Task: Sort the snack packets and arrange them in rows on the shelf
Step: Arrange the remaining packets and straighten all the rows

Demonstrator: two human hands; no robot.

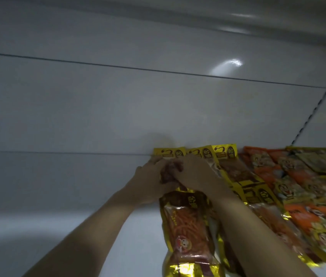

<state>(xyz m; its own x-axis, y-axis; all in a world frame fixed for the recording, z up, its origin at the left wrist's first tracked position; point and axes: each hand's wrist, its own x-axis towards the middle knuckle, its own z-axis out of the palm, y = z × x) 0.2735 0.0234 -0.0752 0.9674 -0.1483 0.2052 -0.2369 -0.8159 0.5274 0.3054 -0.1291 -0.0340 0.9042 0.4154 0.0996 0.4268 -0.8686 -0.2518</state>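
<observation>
Head view, frame soft with motion blur. Landmark: the back wall [98, 106], pale panels.

Both forearms reach in over the white shelf [78, 186] toward the back wall. The left grip [150, 181] and the right grip [195, 172] meet just in front of the wall. Both are clenched on one yellow-edged snack packet [169, 173] with a dark reddish-brown face. The left fingers curl round its left edge. The right fingers bend over its top from the other side. I cannot tell whether this packet lies on the shelf.

Yellow packets [224, 154] stand in line against the back wall, tops touching it, just right of the held packet. More of the same run forward from the wall in an overlapping row.

Nearer me, away from the wall, a gold-foil packet [186, 222] showing orange strips lies between my forearms.

Orange packets [266, 166] fill rows further right along the wall. Beyond those lie greenish packets [318, 160], too blurred to read.
</observation>
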